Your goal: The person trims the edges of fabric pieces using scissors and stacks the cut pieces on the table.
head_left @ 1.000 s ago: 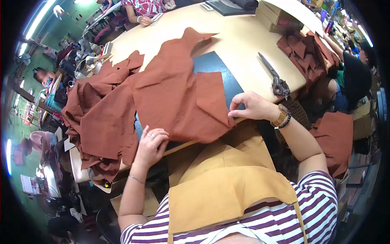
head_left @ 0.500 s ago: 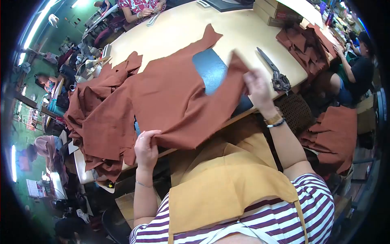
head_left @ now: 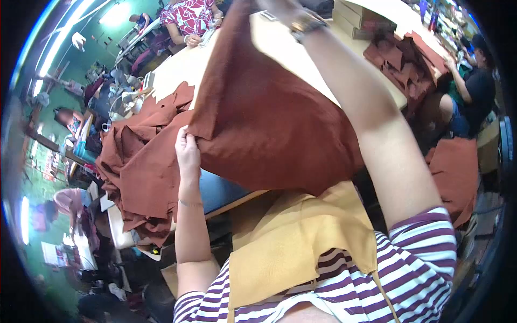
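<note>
A rust-brown cloth piece (head_left: 280,124) is lifted off the table and spreads in front of me, one end rising to the top edge of the view. My left hand (head_left: 188,153) pinches its left edge, fingers closed. High up, my right hand (head_left: 277,8) is blurred and partly cut off by the frame; the raised end of the cloth runs up to its fingers. Beneath the cloth, a blue surface (head_left: 218,188) shows along the table's front edge. Left of my left hand lies a heap of the same brown cloth (head_left: 148,180).
Another brown cloth pile (head_left: 401,64) and cardboard boxes (head_left: 347,20) sit on the table's (head_left: 177,70) right side. More brown cloth (head_left: 455,175) hangs low at right. One person (head_left: 191,21) is across the table; another (head_left: 474,86) is at right.
My right hand has swung up and away to the top of the view, raising the cloth. My left hand has moved slightly up with its edge. The scissors are now hidden.
</note>
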### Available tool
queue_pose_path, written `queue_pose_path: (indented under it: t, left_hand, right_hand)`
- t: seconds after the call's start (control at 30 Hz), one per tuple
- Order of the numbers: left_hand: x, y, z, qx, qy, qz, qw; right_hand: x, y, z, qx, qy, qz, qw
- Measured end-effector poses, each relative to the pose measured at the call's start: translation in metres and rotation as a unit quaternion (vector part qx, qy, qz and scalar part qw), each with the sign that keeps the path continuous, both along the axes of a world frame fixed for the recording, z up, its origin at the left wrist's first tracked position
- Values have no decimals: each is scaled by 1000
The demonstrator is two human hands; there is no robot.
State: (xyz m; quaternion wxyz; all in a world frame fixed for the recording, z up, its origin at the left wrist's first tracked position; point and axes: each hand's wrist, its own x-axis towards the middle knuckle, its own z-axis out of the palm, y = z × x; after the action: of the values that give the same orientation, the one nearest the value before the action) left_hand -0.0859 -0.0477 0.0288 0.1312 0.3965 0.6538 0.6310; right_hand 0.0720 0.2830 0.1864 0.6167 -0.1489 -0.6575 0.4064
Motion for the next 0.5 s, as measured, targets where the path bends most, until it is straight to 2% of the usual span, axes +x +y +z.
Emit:
queue_pose_path:
  t: [0.07,0.1,0.13,0.17,0.2,0.23,0.27,0.3,0.33,0.37,0.4,0.43,0.5]
  left_hand:
    - [-44,-9,-14,-43,105,70,991]
    - [-57,-21,-18,-55,155,93,982]
    - [-55,-35,-14,-90,220,156,959]
    - [-50,-48,-6,-167,204,191,945]
    - [-44,-58,-3,-191,330,224,897]
    - [-34,-63,-1,-213,448,253,830]
    - [-11,-62,8,-256,435,234,831]
    - [15,-58,13,-298,421,212,830]
    - [30,-53,10,-340,426,156,824]
    - [47,-48,1,-352,441,103,819]
    - [63,-42,-6,-372,428,41,823]
    - [76,-36,-16,-388,397,-4,832]
    - [84,-19,-35,-435,405,-48,803]
  right_hand:
    - [-36,15,-27,66,-145,13,987]
    - [-24,-9,-27,137,-253,-16,958]
    - [-28,-17,-47,192,-210,14,958]
    - [-6,-48,-52,330,-230,-24,915]
    - [6,-73,-71,248,-340,-1,907]
    - [21,-92,-93,301,-391,-21,870]
    - [36,-110,-117,341,-393,-12,854]
    - [50,-128,-137,358,-455,-22,815]
    - [63,-147,-158,343,-493,-18,800]
    - [75,-158,-174,307,-506,43,805]
    - [85,-171,-189,283,-524,57,801]
    - [94,-179,-198,259,-543,69,796]
    - [110,-180,-202,244,-569,45,784]
